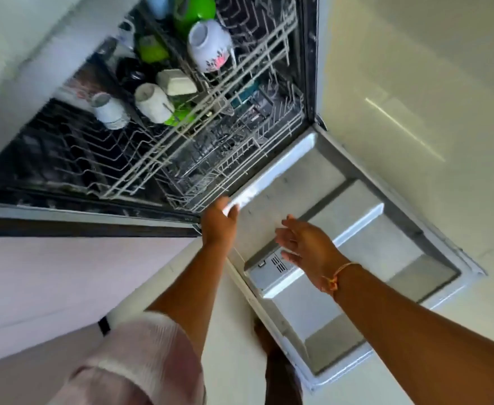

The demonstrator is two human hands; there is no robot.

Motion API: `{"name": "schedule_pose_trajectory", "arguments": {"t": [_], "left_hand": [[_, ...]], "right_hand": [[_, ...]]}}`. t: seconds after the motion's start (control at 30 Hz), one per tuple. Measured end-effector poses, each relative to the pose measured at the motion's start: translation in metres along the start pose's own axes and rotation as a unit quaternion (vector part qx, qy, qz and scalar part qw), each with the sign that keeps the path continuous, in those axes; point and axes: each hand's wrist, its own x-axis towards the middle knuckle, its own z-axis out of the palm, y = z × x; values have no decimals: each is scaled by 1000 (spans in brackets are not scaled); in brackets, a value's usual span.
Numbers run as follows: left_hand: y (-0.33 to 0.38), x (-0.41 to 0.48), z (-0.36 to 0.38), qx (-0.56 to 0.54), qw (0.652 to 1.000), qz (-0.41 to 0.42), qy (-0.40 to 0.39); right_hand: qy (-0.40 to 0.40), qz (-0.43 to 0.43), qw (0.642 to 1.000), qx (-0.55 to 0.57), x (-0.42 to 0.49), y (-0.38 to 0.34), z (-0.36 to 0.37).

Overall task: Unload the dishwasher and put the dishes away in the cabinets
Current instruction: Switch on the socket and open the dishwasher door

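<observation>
The dishwasher stands open, its door [357, 217] folded down flat. The upper rack [257, 51] carries a white floral mug [207, 45], a green bowl [194, 10], a green cup [152, 49], a white cup [152, 102], a patterned white cup [110, 111] and a square white dish [175, 81]. Below it, the lower rack [240, 153] shows mostly bare wire. My left hand [219, 222] reaches to the lower rack's front edge, fingers extended and touching it. My right hand [305, 245] hovers open and empty over the door.
A detergent compartment [272, 268] sits in the door under my right hand. Pale cabinet fronts [50, 273] flank the dishwasher on the left. Light floor [415, 83] lies to the right of the door. A light blue cup [158, 4] and a dark item [131, 71] are also in the upper rack.
</observation>
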Motion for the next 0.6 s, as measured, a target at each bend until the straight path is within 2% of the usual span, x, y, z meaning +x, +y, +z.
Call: {"name": "schedule_pose_trajectory", "arguments": {"t": [0.23, 0.37, 0.6], "left_hand": [[-15, 121, 10, 75, 995, 62, -9], [-19, 146, 14, 57, 996, 49, -45], [-4, 149, 23, 32, 999, -7, 21]], "right_hand": [[15, -25, 996, 90, 51, 18, 19], [10, -24, 994, 110, 64, 20, 29], [43, -24, 994, 100, 73, 3, 28]]}}
